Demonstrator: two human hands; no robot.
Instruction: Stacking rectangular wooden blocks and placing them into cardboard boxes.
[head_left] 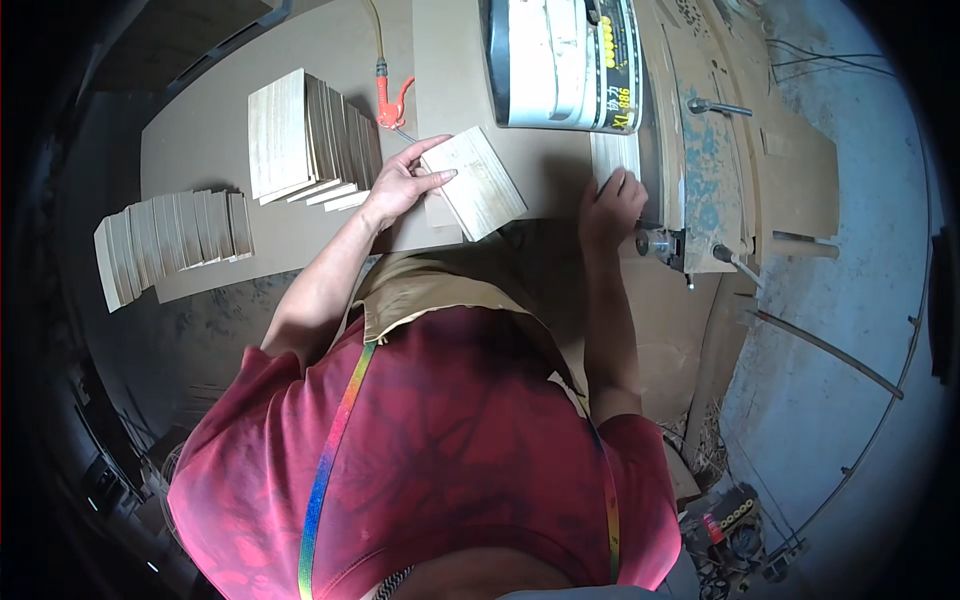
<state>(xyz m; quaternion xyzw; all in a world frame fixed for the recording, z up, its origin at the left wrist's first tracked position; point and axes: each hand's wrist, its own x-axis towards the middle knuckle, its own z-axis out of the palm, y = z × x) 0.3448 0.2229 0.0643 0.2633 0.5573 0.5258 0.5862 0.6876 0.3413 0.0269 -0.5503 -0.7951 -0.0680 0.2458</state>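
My left hand (402,184) is closed on a thin, squarish wooden board (476,184), thumb on top, holding it tilted over the table's near edge. At the right, my right hand (614,205) has its fingers curled over the near end of another pale wooden board (616,155), which lies along the machine's edge. The far end of that board is hidden by a white and black bucket (566,65). Just beyond my left hand lies a red air blow gun (390,103) with a yellow hose.
On the left of the brown table (205,140) stand a taller stack of wooden boards (300,140) and a lower fanned row of boards (175,240). Metal machine parts with a lever handle (720,107) border the right side. A thin rod (830,350) leans by the pale floor.
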